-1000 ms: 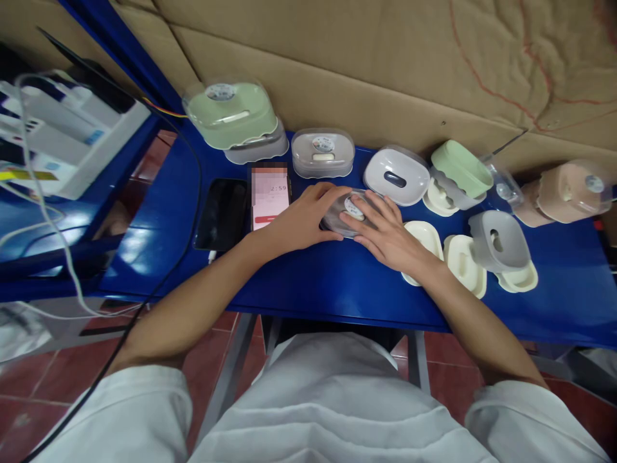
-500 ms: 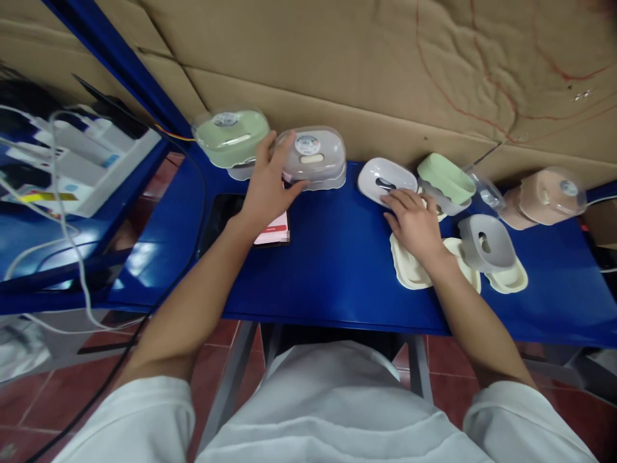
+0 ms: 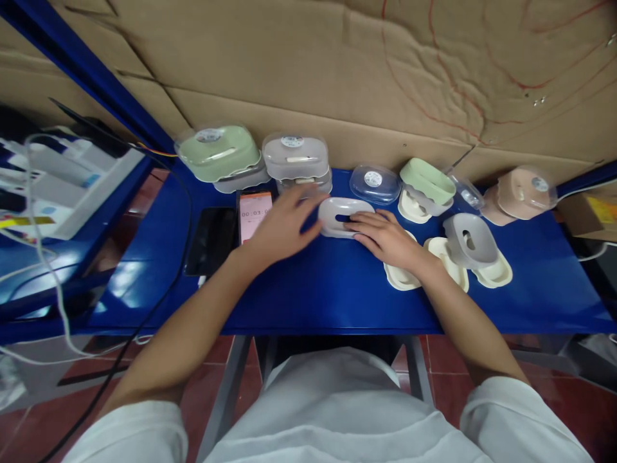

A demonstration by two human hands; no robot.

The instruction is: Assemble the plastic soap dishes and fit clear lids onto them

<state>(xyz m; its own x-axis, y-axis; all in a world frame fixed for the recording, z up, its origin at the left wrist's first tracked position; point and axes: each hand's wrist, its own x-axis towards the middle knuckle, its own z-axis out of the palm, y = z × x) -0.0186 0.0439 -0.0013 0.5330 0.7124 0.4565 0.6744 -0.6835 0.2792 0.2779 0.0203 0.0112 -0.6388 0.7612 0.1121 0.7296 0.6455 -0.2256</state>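
Note:
A light grey oval soap dish (image 3: 332, 220) with a dark slot lies on the blue table in front of me. My right hand (image 3: 383, 239) grips its right end, fingers over the slot. My left hand (image 3: 284, 228), slightly blurred, has its thumb and fingers spread at the dish's left end; I cannot tell whether it touches. Behind the dish lies a clear lid (image 3: 375, 184) with a round sticker. Beyond my left hand a grey soap box (image 3: 295, 159) with a clear lid stands stacked on another piece.
A green lidded box (image 3: 219, 154) stands back left, near two phones (image 3: 211, 241). On the right are a green tray (image 3: 428, 180), a grey tray (image 3: 471, 239), cream base pieces (image 3: 405, 276) and pink boxes (image 3: 523, 193). Cardboard (image 3: 289, 77) walls the back; cables hang left.
My right hand has drawn the grey dish left and toward me, and the clear lid behind it now shows. My left hand has left the grey lidded box and come nearer the dish.

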